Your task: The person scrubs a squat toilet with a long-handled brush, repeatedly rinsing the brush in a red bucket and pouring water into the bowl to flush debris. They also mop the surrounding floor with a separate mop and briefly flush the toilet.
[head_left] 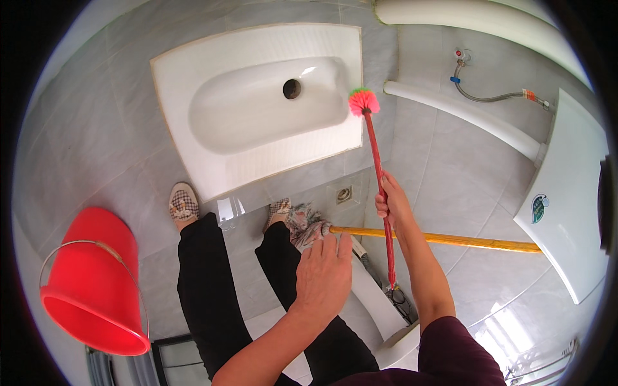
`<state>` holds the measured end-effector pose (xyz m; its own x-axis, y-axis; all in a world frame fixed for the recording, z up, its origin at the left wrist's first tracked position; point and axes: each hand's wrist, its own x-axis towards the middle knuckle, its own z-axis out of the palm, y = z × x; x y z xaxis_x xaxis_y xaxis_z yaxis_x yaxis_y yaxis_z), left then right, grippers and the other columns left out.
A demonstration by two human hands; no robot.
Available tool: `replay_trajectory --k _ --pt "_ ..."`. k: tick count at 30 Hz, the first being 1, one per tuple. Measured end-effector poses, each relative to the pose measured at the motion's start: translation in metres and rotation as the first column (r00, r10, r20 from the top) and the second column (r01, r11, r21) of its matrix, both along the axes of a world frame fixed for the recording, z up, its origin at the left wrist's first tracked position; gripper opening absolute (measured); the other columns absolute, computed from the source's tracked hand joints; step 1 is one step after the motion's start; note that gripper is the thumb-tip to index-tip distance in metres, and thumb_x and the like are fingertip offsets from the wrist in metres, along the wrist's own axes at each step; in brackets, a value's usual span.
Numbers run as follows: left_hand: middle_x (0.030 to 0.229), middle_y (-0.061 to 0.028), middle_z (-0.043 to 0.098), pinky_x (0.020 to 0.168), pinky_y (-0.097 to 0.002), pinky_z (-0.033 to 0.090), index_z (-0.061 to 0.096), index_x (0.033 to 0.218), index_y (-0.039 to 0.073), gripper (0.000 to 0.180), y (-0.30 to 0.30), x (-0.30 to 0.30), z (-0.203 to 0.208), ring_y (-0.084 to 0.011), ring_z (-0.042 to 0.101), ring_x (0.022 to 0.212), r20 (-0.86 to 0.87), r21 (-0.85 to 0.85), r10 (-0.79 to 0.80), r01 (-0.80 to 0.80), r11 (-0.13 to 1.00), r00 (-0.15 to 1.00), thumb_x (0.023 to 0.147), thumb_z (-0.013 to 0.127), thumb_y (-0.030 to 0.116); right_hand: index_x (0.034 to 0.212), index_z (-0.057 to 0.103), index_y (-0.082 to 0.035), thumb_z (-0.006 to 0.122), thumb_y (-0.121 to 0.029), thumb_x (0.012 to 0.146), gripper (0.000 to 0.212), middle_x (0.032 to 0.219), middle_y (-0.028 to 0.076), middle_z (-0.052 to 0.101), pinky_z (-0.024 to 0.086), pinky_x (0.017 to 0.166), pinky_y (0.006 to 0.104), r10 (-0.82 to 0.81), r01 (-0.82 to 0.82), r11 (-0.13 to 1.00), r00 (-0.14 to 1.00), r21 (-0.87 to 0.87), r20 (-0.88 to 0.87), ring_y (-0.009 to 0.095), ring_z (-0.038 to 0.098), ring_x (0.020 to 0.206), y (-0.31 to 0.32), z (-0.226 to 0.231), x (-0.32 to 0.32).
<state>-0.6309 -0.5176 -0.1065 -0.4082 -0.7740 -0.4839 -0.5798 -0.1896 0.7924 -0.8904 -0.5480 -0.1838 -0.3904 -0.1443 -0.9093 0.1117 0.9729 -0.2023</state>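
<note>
Toward one o'clock from the centre of my view, the brush (373,137) has its pink-and-green bristles at the toilet's (257,161) three-o'clock edge; whether they touch it, I can't tell. Its red handle runs down toward five o'clock, and the right hand (392,201), near centre at three, has its fingers curled around the shaft partway along. Just below centre, at six, I see the back of the left hand (325,273), fingers straight and pressed together, tips toward twelve; its palm is hidden from me. Those tips lie close to the mop (306,224) in my view, contact unclear, while the mop's yellow handle reaches out between three and four, passing the brush shaft. The squat toilet fills the stretch from ten to twelve, its dark hole toward twelve. I have a red bucket (96,264) at eight, tipped toward me with its wire handle across it, a white tank (563,199) at three, a metal hose (489,99) at two, and a floor drain (344,194) just off centre at three.
</note>
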Motion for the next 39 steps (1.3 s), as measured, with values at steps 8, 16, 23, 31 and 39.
replay_trajectory --k 8,16,23,31,39 --pt "0.09 -0.0097 0.053 0.073 -0.0362 0.046 0.051 0.119 0.001 0.047 0.01 -0.01 0.0 -0.0256 0.055 0.084 -0.036 -0.01 -0.083 0.083 0.997 0.996 0.076 0.067 0.009 0.137 0.046 -0.012 0.045 -0.032 0.096 0.045 0.069 0.004 0.05 0.038 0.043 0.0293 0.469 -0.478 0.877 0.835 0.042 -0.289 0.014 0.048 0.052 -0.042 -0.041 -0.049" --pt "0.083 -0.0103 0.051 0.065 -0.0361 0.044 0.055 0.109 -0.001 0.034 0.009 -0.013 -0.004 -0.0248 0.055 0.076 -0.052 -0.082 0.01 -0.014 0.996 0.999 0.075 0.056 0.005 0.134 0.047 -0.005 0.04 -0.036 0.099 0.048 0.12 0.015 0.059 0.041 0.094 0.0335 0.601 -0.625 0.777 0.7 0.078 -0.385 0.023 0.055 0.11 0.009 -0.061 -0.057" --pt "0.086 -0.0104 0.052 0.069 -0.0364 0.045 0.054 0.111 0.0 0.036 0.004 -0.009 -0.004 -0.0253 0.055 0.08 -0.024 -0.021 0.0 -0.001 1.0 1.0 0.076 0.06 0.007 0.134 0.048 -0.008 0.038 -0.037 0.098 0.048 0.07 0.007 0.056 0.043 0.047 0.0311 0.644 -0.643 0.755 0.688 0.131 -0.334 0.017 0.053 0.056 0.052 -0.059 -0.069" --pt "0.084 -0.0098 0.051 0.066 -0.0357 0.044 0.054 0.11 0.0 0.033 0.005 -0.008 -0.001 -0.024 0.054 0.077 -0.039 -0.057 0.008 -0.01 0.998 0.999 0.077 0.056 0.006 0.122 0.053 -0.01 0.037 -0.041 0.098 0.042 0.058 0.005 0.048 0.036 0.038 0.0309 0.482 -0.494 0.868 0.821 0.044 -0.305 0.014 0.042 0.042 -0.043 -0.044 -0.061" --pt "0.083 -0.0088 0.05 0.065 -0.035 0.043 0.056 0.11 0.0 0.034 0.002 -0.011 -0.003 -0.0232 0.054 0.077 -0.041 -0.088 -0.002 -0.001 0.996 0.999 0.077 0.057 0.007 0.134 0.048 -0.014 0.034 -0.039 0.099 0.045 0.091 0.017 0.066 0.05 0.068 0.0419 0.708 -0.665 0.699 0.592 0.264 -0.385 0.036 0.064 0.077 -0.043 -0.038 -0.059"
